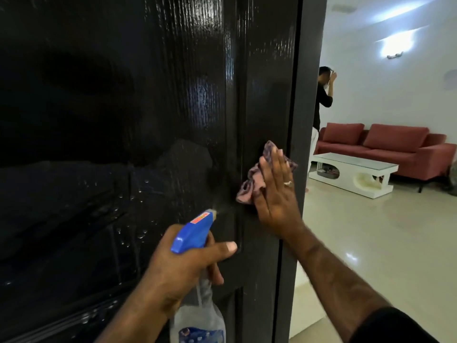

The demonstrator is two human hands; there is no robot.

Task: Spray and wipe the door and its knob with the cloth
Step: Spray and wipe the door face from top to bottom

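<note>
Step looks like spraying beside the wiping spot; best aim mist at the panel just left of the cloth (249, 186), then wipe through droplets before they run. Left hand (188, 266) wraps the spray bottle (195, 233), finger on trigger, nozzle near the black door (123, 120). Right hand (274, 191) spread flat, pressing the cloth against the door's edge stile. Knob not visible.
</note>
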